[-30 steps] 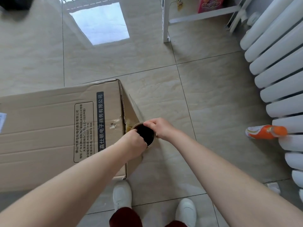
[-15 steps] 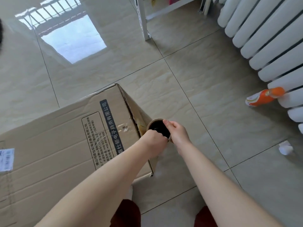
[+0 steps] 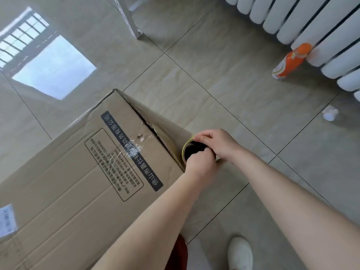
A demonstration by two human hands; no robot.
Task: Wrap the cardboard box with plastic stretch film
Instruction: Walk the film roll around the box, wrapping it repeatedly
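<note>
Two hands held a roll of film at the corner of the box.

The left hand [image 3: 198, 166] was curled over the near edge of the roll [image 3: 187, 151], with its fingers bent over the rim by the dark hole in the middle. The right hand [image 3: 218, 145] gripped the far edge, its thumb and fingers bent and pinching the rim. Neither hand was open. The roll was held upright, just beside the end corner of the box [image 3: 78, 172]. I could not tell if it touched the box. The box lay on the floor [image 3: 224, 84], big and brown, with black writing on top. Shiny film [image 3: 136, 147] lay over the top of the box near that corner. An orange bottle [image 3: 290, 61] lay by the white radiator [image 3: 321, 26]. One white shoe [image 3: 240, 254] showed at the bottom.
</note>
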